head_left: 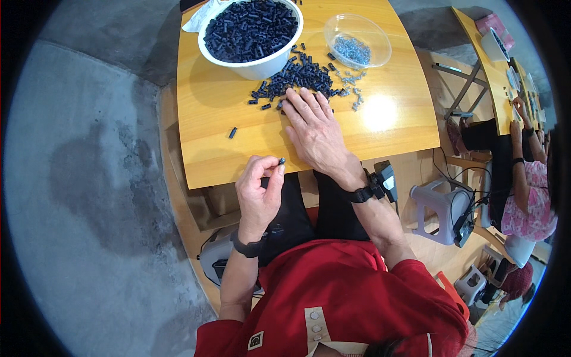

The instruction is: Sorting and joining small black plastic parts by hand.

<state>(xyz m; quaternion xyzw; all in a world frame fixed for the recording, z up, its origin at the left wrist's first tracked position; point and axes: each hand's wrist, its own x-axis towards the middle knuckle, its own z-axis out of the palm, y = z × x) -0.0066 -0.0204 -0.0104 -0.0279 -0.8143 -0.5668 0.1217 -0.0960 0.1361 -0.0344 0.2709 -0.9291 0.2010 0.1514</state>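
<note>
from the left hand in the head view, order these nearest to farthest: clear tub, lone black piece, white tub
Nearest to the left hand first:
1. Lone black piece: just ahead and slightly left, on the table.
2. White tub: farther ahead, toward the far side.
3. Clear tub: ahead and well to the right, beyond the white tub's right side.

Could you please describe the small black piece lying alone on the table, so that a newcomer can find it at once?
On the yellow wooden table, find the white bucket full of black pieces. Between it and the person's left hand, slightly to the left, lies one short black tube. Unlike the pile beside the bucket, it touches no other piece.
</note>
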